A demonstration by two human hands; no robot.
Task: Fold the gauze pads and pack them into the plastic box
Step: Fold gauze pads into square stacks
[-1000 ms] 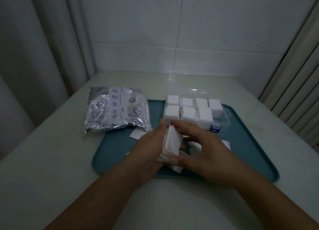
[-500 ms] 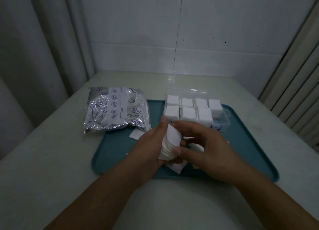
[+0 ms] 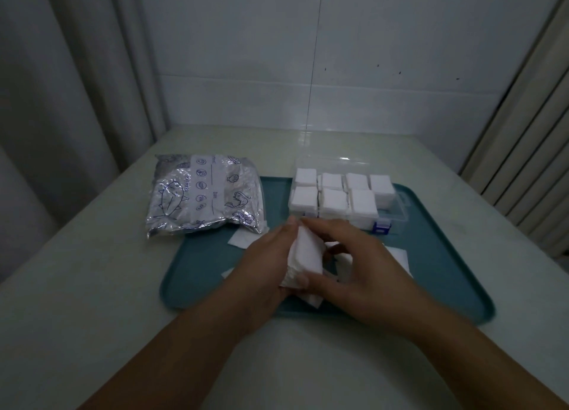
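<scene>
Table [image 3: 92, 286]: a pale surface is carrying everything; its far edge is meeting a tiled wall.
Tray [image 3: 203, 274]: a teal tray is lying across the middle of the table, its near edge just in front of both wrists.
Foil bag [image 3: 203, 194]: a silver printed pouch is lying at the tray's far left corner, overlapping the tray's left edge and resting mostly on the table.
Plastic box [image 3: 400, 203]: a clear box is sitting open at the tray's far edge, right of centre; seven compartments are showing white folded stacks, and the near right one is looking unfilled, though the clear plastic makes this hard to judge.
Loose gauze pads [image 3: 397, 255]: flat white squares are lying on the tray floor under and around the hands.
Left hand [image 3: 261, 274]: it is holding the gauze stack [image 3: 304, 255] upright above the tray's middle, fingers curled behind it and thumb at its far top.
Right hand [image 3: 360, 271]: it is pinching the same stack from the right, thumb on the near lower corner, fingers arched over the top.
Step in hand: by my reading, squaring and compressing a folded stack before packing.
Next move: probably carrying the stack toward the far right of the tray, keeping it clamped so layers are not fanning out, then pressing it into the free compartment.
</scene>
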